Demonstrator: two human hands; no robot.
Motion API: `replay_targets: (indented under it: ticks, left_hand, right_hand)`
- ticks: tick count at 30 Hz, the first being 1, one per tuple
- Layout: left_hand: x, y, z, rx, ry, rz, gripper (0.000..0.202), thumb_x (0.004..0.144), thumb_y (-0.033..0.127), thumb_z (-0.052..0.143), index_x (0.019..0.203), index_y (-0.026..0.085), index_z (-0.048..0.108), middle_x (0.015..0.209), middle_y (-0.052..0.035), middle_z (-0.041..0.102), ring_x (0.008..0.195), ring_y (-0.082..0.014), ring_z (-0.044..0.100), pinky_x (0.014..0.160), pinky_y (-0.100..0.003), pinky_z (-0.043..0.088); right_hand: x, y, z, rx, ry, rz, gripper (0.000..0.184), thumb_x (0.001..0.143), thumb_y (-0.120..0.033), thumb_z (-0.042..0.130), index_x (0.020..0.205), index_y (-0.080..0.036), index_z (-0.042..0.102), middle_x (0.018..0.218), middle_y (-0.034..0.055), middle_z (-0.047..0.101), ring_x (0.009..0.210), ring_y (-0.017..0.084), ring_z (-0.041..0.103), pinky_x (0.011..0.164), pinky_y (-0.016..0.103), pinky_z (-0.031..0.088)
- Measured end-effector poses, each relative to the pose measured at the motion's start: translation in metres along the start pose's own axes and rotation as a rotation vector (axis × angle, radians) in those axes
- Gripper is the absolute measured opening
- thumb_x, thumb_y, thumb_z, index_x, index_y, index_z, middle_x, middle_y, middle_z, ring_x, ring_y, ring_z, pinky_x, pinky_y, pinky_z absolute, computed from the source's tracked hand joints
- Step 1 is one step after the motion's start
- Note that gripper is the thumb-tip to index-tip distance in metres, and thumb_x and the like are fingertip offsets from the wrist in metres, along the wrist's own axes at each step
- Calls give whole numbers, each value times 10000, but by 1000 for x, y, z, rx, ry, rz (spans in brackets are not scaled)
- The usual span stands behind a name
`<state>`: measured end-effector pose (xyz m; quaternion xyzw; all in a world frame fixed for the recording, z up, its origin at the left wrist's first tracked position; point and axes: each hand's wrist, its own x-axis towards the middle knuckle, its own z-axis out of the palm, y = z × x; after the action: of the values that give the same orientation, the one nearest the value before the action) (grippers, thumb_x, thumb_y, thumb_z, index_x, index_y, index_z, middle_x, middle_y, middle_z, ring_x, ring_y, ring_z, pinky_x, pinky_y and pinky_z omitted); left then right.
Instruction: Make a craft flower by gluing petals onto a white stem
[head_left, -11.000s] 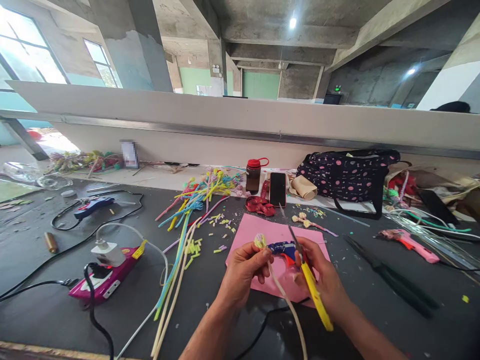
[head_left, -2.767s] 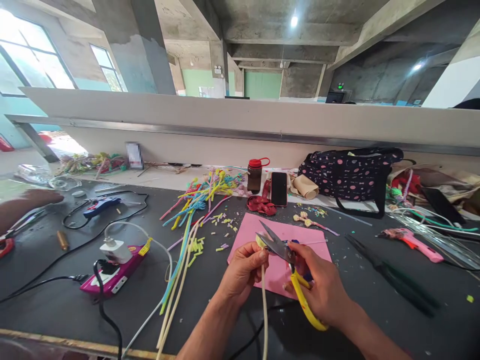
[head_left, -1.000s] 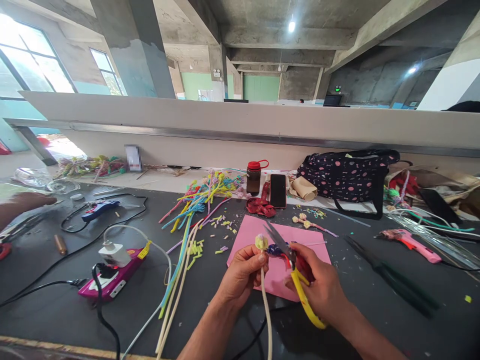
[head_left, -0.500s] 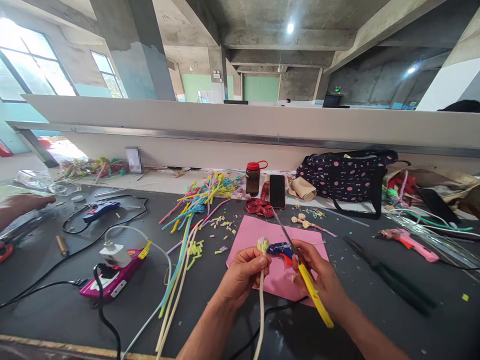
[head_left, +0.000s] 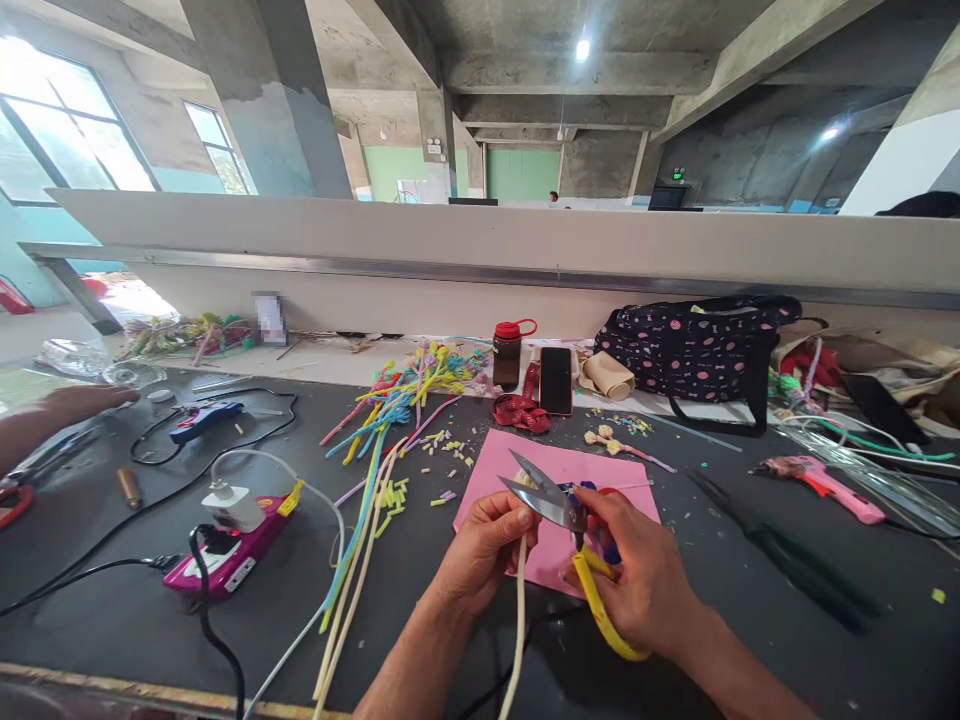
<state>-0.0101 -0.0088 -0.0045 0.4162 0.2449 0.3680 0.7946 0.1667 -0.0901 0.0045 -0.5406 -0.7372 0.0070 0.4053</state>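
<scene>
Left hand (head_left: pixel 480 560): thumb and fingers are pinched on the cream stem (head_left: pixel 517 620) near its top. The rest of the stem hangs down toward the near table edge.
Right hand (head_left: pixel 641 580): it is closed around the yellow loop handle of the scissors (head_left: pixel 551 500), with the fingers wrapped tight.
Scissor blades: they are spread apart with the tips pointing left, just above the left thumb. The stem's top lies behind them, and I cannot tell whether steel touches it.
Where the stem is: it is held in the air between the two hands, over the near edge of the pink sheet (head_left: pixel 491 465).
Under the hands: the pink sheet lies flat on the dark table (head_left: pixel 712 640).
Left of the sheet: small cut bits (head_left: pixel 450 445) are scattered here. Beyond them a bundle of coloured stems (head_left: pixel 390 400) fans toward the back, and long pale ones run to the near edge.
Further left: a magenta power strip (head_left: pixel 225 565) carries a white plug (head_left: pixel 229 508). A blue glue gun (head_left: pixel 196 420) lies behind it, and another person's hand (head_left: pixel 71 405) is at the frame edge.
Behind the sheet: a red ribbon (head_left: pixel 521 412), a phone (head_left: pixel 556 380) and a red-capped bottle (head_left: pixel 508 352).
Right side: a spotted bag (head_left: pixel 694 350) sits at the back. Black pliers (head_left: pixel 780 555) and a pink glue gun (head_left: pixel 814 480) lie well apart from the hands.
</scene>
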Motion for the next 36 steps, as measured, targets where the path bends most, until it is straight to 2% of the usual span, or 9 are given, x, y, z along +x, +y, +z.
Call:
replay_targets:
  ticks: [2,5,10,14,21,25,30,33,36]
  left_hand:
    - [0,1,0,-6,7,-5,301,612,359,747,594,125,560,490,19,519,362,-39,369,358,-175,212]
    - [-1,2,2,-23,15,-15,277,627,357,740,635,123,591,488,18,523,367,-41,369,358,-174,209]
    - [-4,2,2,-38,-18,-13,252,648,343,727,668,113,628,497,7,530,381,-44,385,362,-171,224]
    - [-4,1,1,-48,-49,-5,245,659,341,720,669,110,639,498,4,532,378,-44,395,352,-171,222]
    - [-2,0,1,-56,-60,-12,245,662,340,720,678,108,642,505,0,545,371,-43,410,338,-161,223]
    - [-2,0,2,-45,-45,-13,250,639,326,737,660,105,624,501,2,551,366,-39,411,347,-155,247]
    - [1,0,2,-20,-32,-13,261,621,314,744,610,111,579,489,11,558,319,-31,393,315,-157,229]
    - [1,-1,3,-18,-13,-12,258,624,302,740,614,110,568,522,4,591,311,-25,403,304,-151,230]
    - [1,-2,5,-14,-8,-18,258,625,301,736,646,109,564,616,-27,655,291,-20,410,275,-149,230]
  right_hand:
    - [0,1,0,15,14,35,552,727,-374,632,1218,-192,456,858,52,607,717,191,592,643,307,507]
    - [0,5,0,109,-7,179,560,724,-366,640,1225,-218,440,842,24,607,670,165,590,611,275,512]
    - [-2,13,2,385,-31,334,514,774,-320,590,1243,-242,395,920,27,608,795,168,611,665,257,523]
    - [-2,14,3,470,-52,385,511,771,-293,604,1234,-254,391,939,24,604,865,176,605,723,273,519]
    - [-2,15,5,467,-69,380,514,781,-319,600,1245,-251,389,1016,46,601,898,187,596,710,274,514]
    - [-1,13,4,509,-72,410,504,775,-315,605,1233,-248,406,942,31,602,892,190,587,746,297,498]
    - [3,6,3,756,-84,494,426,788,-349,602,1174,-253,448,792,1,556,731,145,558,609,233,465]
    - [5,4,4,896,-48,509,395,802,-433,583,1126,-232,477,740,-11,517,578,96,479,490,195,397]
    - [5,4,6,947,-72,522,419,818,-499,539,1123,-222,464,689,-26,489,474,71,390,395,178,306]
